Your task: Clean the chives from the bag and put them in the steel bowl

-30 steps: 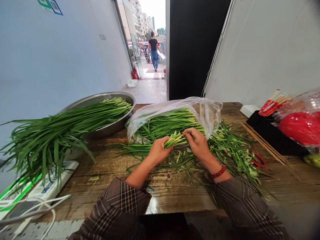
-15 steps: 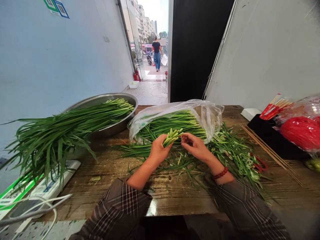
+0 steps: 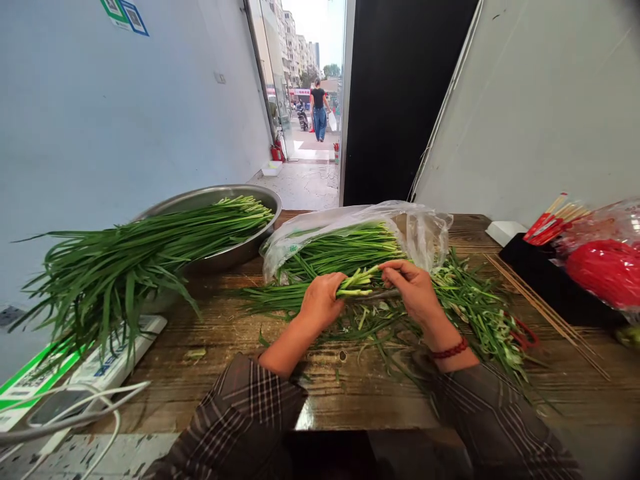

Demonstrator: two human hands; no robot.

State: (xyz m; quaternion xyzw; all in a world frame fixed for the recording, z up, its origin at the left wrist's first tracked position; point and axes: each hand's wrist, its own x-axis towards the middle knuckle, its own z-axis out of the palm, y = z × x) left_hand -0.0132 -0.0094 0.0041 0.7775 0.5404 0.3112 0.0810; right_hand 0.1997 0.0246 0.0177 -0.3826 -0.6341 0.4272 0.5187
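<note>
My left hand is wrapped round a small bunch of garlic chives. Their pale cut ends point right, and long green leaves trail out leftward over the table. At the end of one stalk, the thumb and fingertips of my right hand are pinched together. Just behind both hands lies a clear plastic bag with more chives inside. Under and beside my right hand are loose trimmed leaves and scraps in a heap.
A metal basin at back left holds a big pile of chives hanging over its rim. Below it sit a white power strip and cables. To the right are thin wooden sticks, a black box and red-handled scissors.
My right fingertips have closed on a stalk end, and the stalks in my left hand are now more level and spread. The view has shifted slightly. The person outside has walked on a little.
</note>
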